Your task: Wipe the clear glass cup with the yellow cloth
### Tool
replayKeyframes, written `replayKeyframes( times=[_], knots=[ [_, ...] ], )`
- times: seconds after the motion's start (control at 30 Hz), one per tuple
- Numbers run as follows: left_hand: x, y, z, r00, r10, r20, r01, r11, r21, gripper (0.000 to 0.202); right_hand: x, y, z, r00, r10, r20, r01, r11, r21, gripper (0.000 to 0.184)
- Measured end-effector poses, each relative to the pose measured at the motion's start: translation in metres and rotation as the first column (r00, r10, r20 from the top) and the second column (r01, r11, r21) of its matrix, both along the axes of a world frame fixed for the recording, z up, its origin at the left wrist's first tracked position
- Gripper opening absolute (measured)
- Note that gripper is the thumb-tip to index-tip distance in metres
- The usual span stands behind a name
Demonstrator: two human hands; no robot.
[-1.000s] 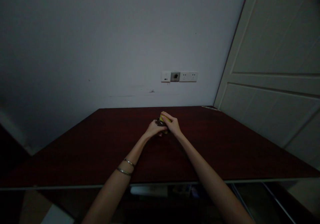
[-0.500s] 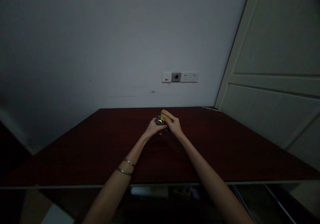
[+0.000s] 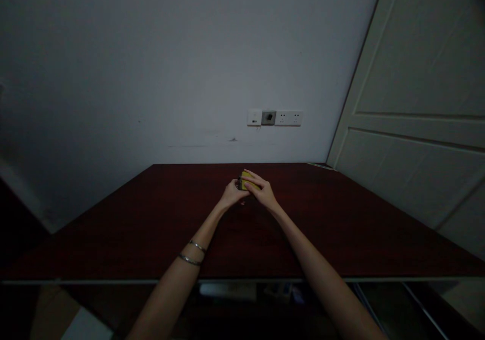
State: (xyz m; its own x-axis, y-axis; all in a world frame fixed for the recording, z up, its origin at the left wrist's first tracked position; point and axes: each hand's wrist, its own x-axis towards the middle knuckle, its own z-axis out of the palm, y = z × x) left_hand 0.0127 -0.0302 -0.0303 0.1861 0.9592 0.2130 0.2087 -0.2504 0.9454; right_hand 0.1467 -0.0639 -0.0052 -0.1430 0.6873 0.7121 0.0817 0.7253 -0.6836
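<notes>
Both my arms reach out over a dark red table. My left hand and my right hand meet near the table's middle, fingers closed round a small yellow object with a dark metallic part on its left side. The object is mostly hidden by my fingers and I cannot make out what it is. Two thin bangles circle my left wrist.
A pale wall rises behind the table, with a row of sockets on it. A white panelled door stands at the right. Under the table's front edge lie dim items on the floor.
My hands stay together on the yellow object, which has shifted slightly between my fingers. The camera has tipped a little, so the scene sits slightly lower.
</notes>
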Motion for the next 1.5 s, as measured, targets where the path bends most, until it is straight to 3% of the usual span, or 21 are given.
replayKeyframes(
  times=[0.2,0.37,0.43,0.53,0.63,0.87,0.97,1.17,1.37,1.5],
  knots=[
    [-0.001,-0.007,0.006,0.986,0.101,-0.130,-0.069,0.971,0.230,0.065,0.003,0.010,-0.002,0.985,-0.084,-0.150,0.072,0.994,-0.084,0.030],
    [0.002,-0.014,0.012,0.990,0.071,-0.123,-0.034,0.960,0.277,0.072,0.006,0.018,-0.004,0.962,-0.112,-0.249,0.065,0.980,-0.189,0.035],
    [0.004,-0.016,0.014,0.997,0.027,-0.074,-0.009,0.971,0.239,0.069,0.008,0.019,-0.003,0.959,-0.090,-0.268,0.034,0.977,-0.208,0.036],
    [0.005,-0.020,0.018,0.992,-0.123,0.013,0.122,0.991,0.047,0.057,0.014,0.017,0.000,0.970,0.021,-0.244,-0.080,0.969,-0.232,0.039],
    [0.002,-0.022,0.022,0.962,-0.248,0.112,0.259,0.961,-0.099,0.043,0.024,0.012,0.006,0.978,0.141,-0.155,-0.178,0.949,-0.260,0.045],
    [-0.005,-0.021,0.025,0.938,-0.240,0.249,0.297,0.928,-0.226,0.043,0.023,0.004,0.005,0.959,0.284,-0.016,-0.276,0.913,-0.300,0.090],
    [-0.005,-0.021,0.026,0.956,-0.191,0.224,0.248,0.932,-0.263,0.046,0.012,0.007,-0.005,0.973,0.226,-0.043,-0.230,0.935,-0.271,0.100],
    [-0.004,-0.022,0.026,0.966,-0.171,0.192,0.220,0.936,-0.274,0.052,0.000,0.012,-0.014,0.991,0.083,-0.107,-0.106,0.967,-0.233,0.096],
    [-0.009,-0.018,0.024,0.938,-0.269,0.219,0.319,0.915,-0.245,0.057,0.005,0.018,-0.013,0.981,0.055,-0.184,-0.107,0.954,-0.281,0.092],
    [-0.014,-0.013,0.023,0.935,-0.326,0.139,0.350,0.913,-0.212,0.055,0.006,0.023,-0.016,0.943,0.020,-0.332,-0.154,0.911,-0.382,0.086]
  ],
)
